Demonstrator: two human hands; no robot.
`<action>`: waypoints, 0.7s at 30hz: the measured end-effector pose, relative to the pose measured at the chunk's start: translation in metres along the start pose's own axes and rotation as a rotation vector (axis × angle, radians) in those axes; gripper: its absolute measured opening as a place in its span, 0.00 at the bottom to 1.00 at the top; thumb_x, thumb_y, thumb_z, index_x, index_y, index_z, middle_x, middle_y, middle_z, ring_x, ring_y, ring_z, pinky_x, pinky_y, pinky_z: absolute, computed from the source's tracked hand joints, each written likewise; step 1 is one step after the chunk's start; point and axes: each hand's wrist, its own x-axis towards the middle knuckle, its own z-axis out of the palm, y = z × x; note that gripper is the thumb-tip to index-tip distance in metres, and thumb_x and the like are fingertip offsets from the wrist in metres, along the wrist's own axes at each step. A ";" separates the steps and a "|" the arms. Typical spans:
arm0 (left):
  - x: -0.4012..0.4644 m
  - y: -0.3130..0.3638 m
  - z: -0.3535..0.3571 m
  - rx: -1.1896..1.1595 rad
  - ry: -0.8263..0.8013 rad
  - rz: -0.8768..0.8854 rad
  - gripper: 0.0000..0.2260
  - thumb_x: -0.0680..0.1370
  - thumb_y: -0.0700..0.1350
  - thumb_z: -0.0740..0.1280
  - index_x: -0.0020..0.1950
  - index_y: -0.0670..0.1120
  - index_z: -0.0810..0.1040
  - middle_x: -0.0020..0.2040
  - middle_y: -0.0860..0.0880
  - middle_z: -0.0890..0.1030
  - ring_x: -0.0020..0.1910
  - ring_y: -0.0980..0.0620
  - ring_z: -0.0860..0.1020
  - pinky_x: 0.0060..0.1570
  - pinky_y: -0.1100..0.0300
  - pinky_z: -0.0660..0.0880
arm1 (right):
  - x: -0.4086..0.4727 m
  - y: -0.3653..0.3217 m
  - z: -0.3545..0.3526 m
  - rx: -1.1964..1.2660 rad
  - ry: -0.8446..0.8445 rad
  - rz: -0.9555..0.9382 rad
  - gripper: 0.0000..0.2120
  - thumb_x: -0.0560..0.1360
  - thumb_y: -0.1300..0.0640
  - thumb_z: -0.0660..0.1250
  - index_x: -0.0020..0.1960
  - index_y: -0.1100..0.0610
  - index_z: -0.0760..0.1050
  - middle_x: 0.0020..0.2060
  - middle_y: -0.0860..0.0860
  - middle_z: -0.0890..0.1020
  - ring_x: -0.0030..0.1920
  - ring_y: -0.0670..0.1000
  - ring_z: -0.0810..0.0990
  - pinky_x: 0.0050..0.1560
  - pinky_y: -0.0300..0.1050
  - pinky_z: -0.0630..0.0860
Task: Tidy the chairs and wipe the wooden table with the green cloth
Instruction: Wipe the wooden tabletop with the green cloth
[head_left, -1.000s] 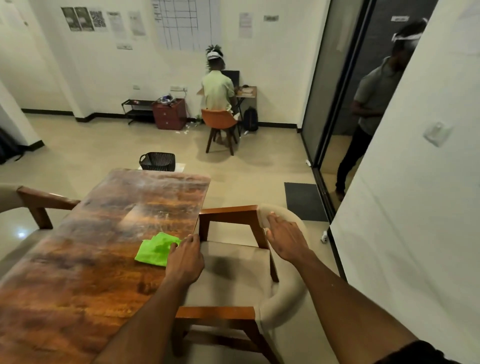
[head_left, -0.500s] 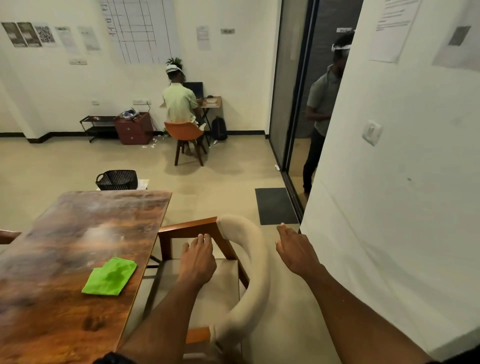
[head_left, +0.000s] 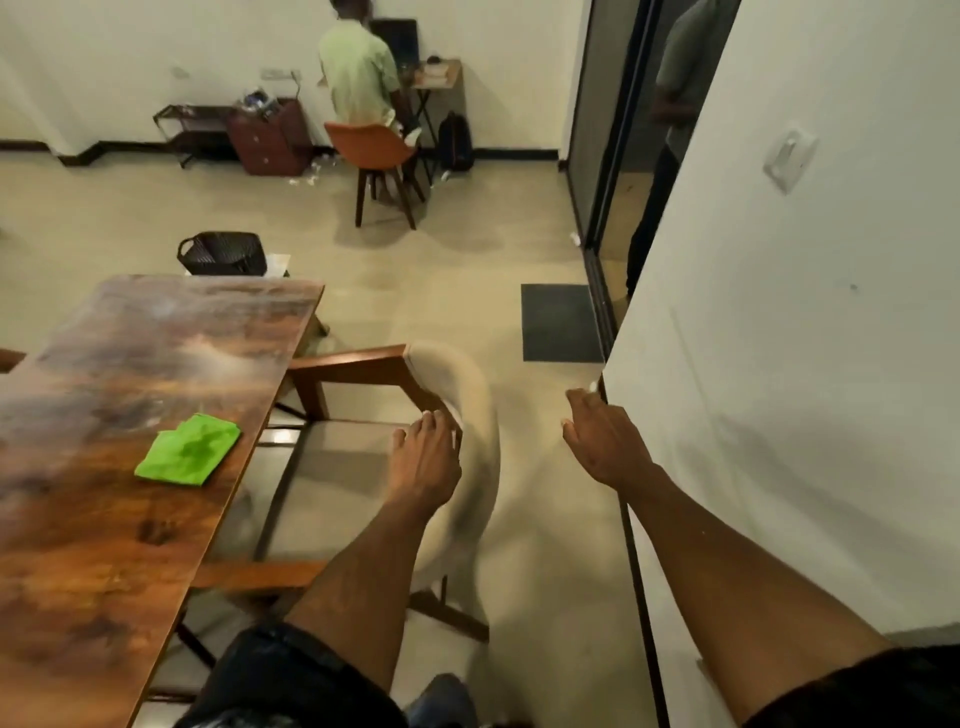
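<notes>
The wooden table (head_left: 130, 509) fills the lower left, with the green cloth (head_left: 188, 451) lying crumpled near its right edge. A wooden armchair (head_left: 332, 467) with a beige seat and curved beige backrest stands at the table's right side, partly under it. My left hand (head_left: 425, 457) rests with straight fingers on the inner side of the chair's backrest, which is blurred. My right hand (head_left: 605, 441) hangs free in the air to the right of the chair, fingers relaxed, holding nothing.
A white wall (head_left: 805, 364) stands close on the right, with a dark doorframe and floor mat (head_left: 561, 322) beyond. A black basket (head_left: 223, 253) sits past the table's far end. One person sits on an orange chair (head_left: 374, 150) at the back wall; another stands in the doorway.
My left hand left the table edge and moved across the seat to the chair's backrest. My right hand came off the backrest and now hangs free. The view swung right and down.
</notes>
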 end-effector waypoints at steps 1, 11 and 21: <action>-0.001 0.001 0.007 -0.002 -0.026 -0.024 0.21 0.84 0.45 0.59 0.77 0.44 0.66 0.74 0.45 0.74 0.74 0.45 0.72 0.71 0.47 0.66 | 0.000 0.004 0.008 0.002 -0.017 -0.006 0.20 0.85 0.55 0.65 0.73 0.65 0.73 0.68 0.63 0.80 0.65 0.65 0.82 0.65 0.60 0.79; 0.052 0.005 0.058 -0.084 -0.144 -0.231 0.21 0.86 0.45 0.56 0.78 0.40 0.65 0.74 0.41 0.74 0.72 0.41 0.74 0.72 0.46 0.67 | 0.068 0.028 0.039 0.013 -0.174 -0.072 0.22 0.87 0.52 0.61 0.77 0.61 0.69 0.75 0.60 0.75 0.73 0.62 0.77 0.72 0.56 0.74; 0.157 0.015 0.066 -0.274 -0.156 -0.439 0.21 0.87 0.46 0.53 0.80 0.42 0.64 0.77 0.42 0.72 0.75 0.40 0.71 0.76 0.44 0.65 | 0.218 0.050 0.026 -0.057 -0.265 -0.208 0.23 0.87 0.52 0.59 0.79 0.60 0.66 0.76 0.59 0.74 0.74 0.60 0.75 0.74 0.55 0.71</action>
